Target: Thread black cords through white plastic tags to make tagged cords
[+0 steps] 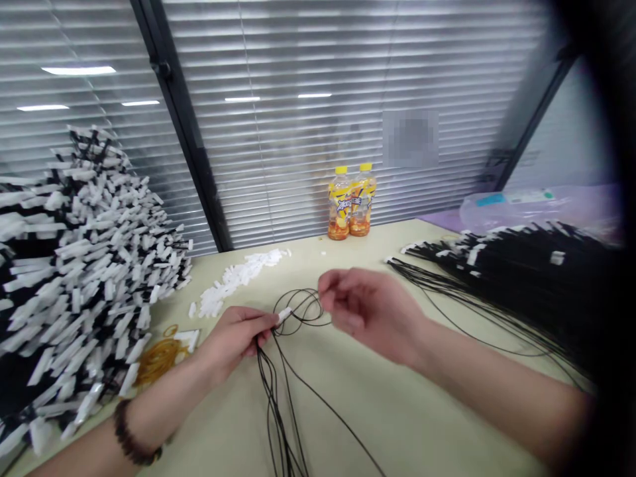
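My left hand (243,334) is closed, pinching several thin black cables (273,391) together with a small white sleeve (284,315) at the fingertips. From the grip the cables run down toward the near edge of the view. Beyond the sleeve, thin black loops (301,301) spread over the table. Beside these loops is my right hand (370,311), slightly blurred, its fingers loosely bent and apart. Nothing shows between them, though part of a loop passes behind the fingertips.
A tall heap of white-tipped black cables (99,245) rises at left. Yellow rubber bands (158,361) lie near my left forearm, white pieces (238,278) behind it. Two bottles (338,212) stand by the blinds. Long black cables (517,278) and a plastic bag (536,205) are at right.
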Motion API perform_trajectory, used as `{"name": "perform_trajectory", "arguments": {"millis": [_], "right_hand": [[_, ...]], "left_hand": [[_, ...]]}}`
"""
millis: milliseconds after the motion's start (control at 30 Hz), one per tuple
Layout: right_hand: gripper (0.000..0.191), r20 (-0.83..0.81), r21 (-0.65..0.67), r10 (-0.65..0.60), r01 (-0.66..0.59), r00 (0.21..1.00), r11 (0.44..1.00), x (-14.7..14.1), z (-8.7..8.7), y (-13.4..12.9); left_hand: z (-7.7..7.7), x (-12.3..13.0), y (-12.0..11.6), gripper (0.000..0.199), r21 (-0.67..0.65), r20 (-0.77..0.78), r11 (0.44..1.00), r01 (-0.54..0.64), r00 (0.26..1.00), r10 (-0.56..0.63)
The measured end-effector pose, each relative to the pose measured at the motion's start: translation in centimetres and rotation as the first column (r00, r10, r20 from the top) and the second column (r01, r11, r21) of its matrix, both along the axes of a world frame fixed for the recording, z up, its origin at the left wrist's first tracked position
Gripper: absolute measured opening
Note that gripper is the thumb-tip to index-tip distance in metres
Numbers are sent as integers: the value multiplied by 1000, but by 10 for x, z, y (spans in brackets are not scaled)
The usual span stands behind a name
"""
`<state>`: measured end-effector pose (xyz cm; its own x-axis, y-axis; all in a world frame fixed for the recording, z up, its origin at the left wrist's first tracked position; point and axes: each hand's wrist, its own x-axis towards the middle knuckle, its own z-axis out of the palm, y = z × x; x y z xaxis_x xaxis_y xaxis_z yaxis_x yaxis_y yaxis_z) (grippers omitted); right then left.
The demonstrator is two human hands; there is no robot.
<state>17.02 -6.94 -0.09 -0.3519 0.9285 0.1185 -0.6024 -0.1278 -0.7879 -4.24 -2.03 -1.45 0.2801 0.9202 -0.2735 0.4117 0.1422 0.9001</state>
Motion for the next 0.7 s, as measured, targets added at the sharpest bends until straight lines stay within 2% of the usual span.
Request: {"name": "perform_trajectory", "arguments": {"millis": [100, 233, 333, 500, 700], "right_hand": [[17, -125, 17, -165, 168, 978, 986, 20, 21, 1], [13, -116, 53, -370, 377, 922, 925, 37, 31, 5], [15, -84, 75, -472, 478, 877, 875, 44, 26, 14], [23, -30, 38, -667, 668, 744, 743, 46, 11, 29], [21, -31, 97, -712, 711, 701, 696, 49, 10, 34]], "left_hand": [[0, 0, 0, 34, -20, 16, 1000, -7, 1000, 7], [1, 0, 0, 33, -32, 23, 999, -6, 1000, 7], [1, 0, 0, 33, -31, 14, 999, -13, 1000, 13], [0, 1, -3, 34, -23, -2, 999, -23, 1000, 22], [-1, -2, -1, 35, -19, 22, 1000, 0, 1000, 0]]}}
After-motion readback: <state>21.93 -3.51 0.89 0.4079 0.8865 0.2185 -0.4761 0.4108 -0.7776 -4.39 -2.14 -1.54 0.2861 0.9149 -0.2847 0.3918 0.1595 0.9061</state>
